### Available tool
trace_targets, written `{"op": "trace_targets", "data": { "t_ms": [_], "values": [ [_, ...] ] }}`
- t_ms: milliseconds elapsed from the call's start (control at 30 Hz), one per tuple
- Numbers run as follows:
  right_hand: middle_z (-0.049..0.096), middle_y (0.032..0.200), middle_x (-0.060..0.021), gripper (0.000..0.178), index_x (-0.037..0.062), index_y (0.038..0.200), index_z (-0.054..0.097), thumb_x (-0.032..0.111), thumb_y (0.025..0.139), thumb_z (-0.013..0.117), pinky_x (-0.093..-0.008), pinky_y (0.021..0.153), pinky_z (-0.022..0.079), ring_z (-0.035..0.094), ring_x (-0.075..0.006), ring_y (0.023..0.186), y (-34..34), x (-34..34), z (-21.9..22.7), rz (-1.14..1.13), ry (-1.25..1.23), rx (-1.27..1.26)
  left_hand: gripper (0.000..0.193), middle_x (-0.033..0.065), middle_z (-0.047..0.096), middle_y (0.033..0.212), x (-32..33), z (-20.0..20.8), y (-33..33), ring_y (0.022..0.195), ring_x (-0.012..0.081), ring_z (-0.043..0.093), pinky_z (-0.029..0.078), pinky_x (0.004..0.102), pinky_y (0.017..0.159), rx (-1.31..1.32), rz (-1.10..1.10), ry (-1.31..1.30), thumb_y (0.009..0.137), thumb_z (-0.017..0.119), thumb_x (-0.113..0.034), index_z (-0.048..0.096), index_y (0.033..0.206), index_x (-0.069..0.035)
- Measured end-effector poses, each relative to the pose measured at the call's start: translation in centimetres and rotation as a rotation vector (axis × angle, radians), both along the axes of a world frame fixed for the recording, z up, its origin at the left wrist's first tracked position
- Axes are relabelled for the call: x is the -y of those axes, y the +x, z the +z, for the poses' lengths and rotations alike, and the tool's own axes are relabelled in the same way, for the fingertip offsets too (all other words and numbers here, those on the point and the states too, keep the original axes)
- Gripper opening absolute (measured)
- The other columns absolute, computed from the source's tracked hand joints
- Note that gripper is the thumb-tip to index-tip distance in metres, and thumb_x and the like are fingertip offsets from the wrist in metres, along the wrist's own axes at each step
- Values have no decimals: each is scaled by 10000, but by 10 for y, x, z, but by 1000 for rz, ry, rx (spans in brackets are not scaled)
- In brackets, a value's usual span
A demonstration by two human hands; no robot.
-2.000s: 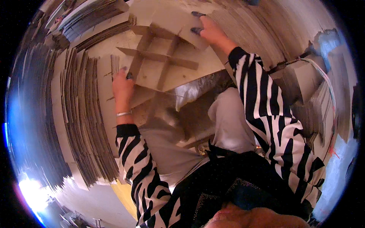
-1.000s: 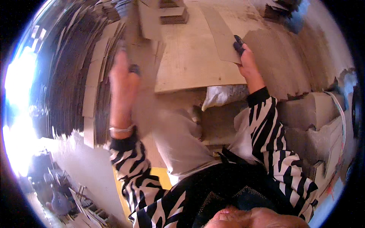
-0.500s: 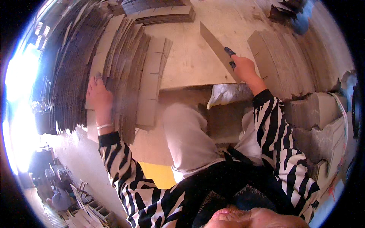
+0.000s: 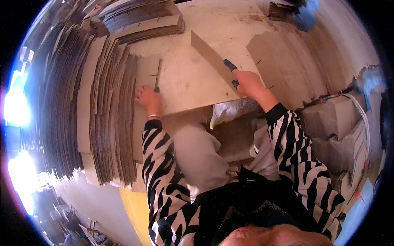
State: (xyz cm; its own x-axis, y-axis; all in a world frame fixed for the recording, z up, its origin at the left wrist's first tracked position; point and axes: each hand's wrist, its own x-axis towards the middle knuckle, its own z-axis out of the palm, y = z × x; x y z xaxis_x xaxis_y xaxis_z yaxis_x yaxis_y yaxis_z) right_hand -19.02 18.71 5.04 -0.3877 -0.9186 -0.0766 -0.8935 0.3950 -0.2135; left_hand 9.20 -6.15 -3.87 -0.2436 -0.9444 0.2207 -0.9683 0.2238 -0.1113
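My left hand (image 4: 148, 99) grips the right edge of a slotted cardboard strip (image 4: 147, 69). Its fingers are curled over the top, with a dark-capped thumb at the edge. This strip lies at the right side of a long row of stacked cardboard strips (image 4: 117, 90). My right hand (image 4: 249, 84), with dark covers on two fingertips, pinches a single cardboard strip (image 4: 207, 52) that stands tilted on its edge over the light wooden table (image 4: 184, 82). Right of that hand is another stack of cardboard strips (image 4: 283, 65).
Behind the left row lies a flat bundle of slotted cardboard (image 4: 147, 29). More stacked cardboard (image 4: 328, 117) stands at the right, beside a blue plastic wrap (image 4: 305, 16) farther back. A whitish plastic sheet (image 4: 232, 111) hangs below the table's front edge, near my knees.
My left hand has moved right, from the leaning row onto the strip at its right side. My right hand keeps its strip, tilted much as before. The whole view has shifted.
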Motion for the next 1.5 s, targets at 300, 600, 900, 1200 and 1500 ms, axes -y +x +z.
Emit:
{"op": "trace_targets", "data": {
  "t_ms": [300, 600, 900, 1200, 1500],
  "values": [
    [651, 824, -116, 169, 100, 936, 598, 85, 768, 586, -461, 622, 489, 645, -339, 770, 15, 8, 3, 142, -474, 15, 164, 165, 652, 811, -2, 15, 18, 769, 362, 618, 483, 455, 680, -343, -429, 44, 792, 564, -157, 667, 834, -36],
    [613, 798, -89, 249, 127, 1003, 604, 44, 777, 542, -436, 608, 481, 623, -313, 769, 53, 20, -18, 285, -487, 14, 179, 161, 588, 682, -73, -22, -42, 612, 202, 560, 436, 362, 576, -1041, -619, 477, 819, 569, -113, 697, 886, -8],
    [652, 862, -121, 295, 115, 1057, 568, 60, 767, 580, -465, 641, 493, 639, -337, 815, 29, 16, -33, 302, -256, 9, 187, 231, 642, 859, -117, 54, -66, 804, 376, 611, 470, 390, 711, -818, -676, 778, 817, 543, -106, 657, 870, 32],
    [642, 750, -139, 186, 82, 1010, 585, 92, 826, 562, -477, 585, 501, 654, -352, 714, 14, 11, -27, 186, -199, -35, 564, 257, 528, 1271, -31, 32, -8, 1186, 393, 491, 399, 518, 964, -101, -126, -72, 765, 656, -362, 567, 1154, 37],
    [648, 813, -131, 261, 116, 1079, 574, 92, 820, 551, -463, 611, 504, 651, -344, 775, 26, 12, -22, 204, -205, 38, 240, 189, 619, 1025, -18, 17, 20, 1004, 361, 575, 472, 468, 832, 57, -317, 64, 802, 598, -176, 638, 971, -12]
  ]
}}
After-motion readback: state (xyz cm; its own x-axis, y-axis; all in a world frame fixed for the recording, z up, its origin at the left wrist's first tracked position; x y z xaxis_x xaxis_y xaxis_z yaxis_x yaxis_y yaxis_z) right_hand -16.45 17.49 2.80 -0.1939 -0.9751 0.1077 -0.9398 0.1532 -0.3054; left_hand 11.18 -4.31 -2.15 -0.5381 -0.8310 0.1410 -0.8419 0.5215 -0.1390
